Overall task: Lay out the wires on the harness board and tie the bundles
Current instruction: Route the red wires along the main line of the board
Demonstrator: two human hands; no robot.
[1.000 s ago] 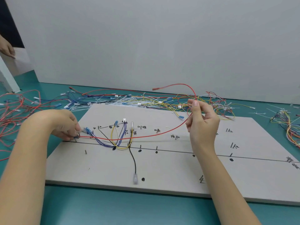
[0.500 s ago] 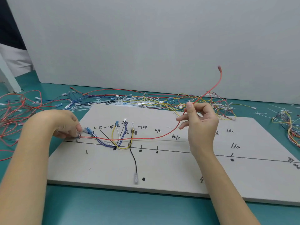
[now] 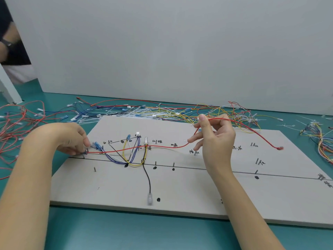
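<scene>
A grey harness board [image 3: 189, 192] with pegs and handwritten marks lies on the teal table. A long red wire [image 3: 162, 146] runs across it from left to right. My left hand [image 3: 70, 139] pinches the wire's left end at a peg near the board's left edge. My right hand [image 3: 214, 138] is raised over the board's middle and pinches the same wire between thumb and forefinger. The wire's free end [image 3: 279, 148] droops onto the board's right part. Blue, yellow and black wires [image 3: 129, 156] lie looped round pegs under the red wire.
A tangle of loose wires and white cable ties [image 3: 162, 112] lies behind the board along a white wall. Red wires [image 3: 16, 120] spread at the left, a mixed bundle [image 3: 322, 141] at the right edge. Another person's arm [image 3: 7, 46] shows at the far left.
The red wire's free end swung from above the pile up into the air, then down onto the board's right side. My right hand shifted slightly; the left stayed at its peg.
</scene>
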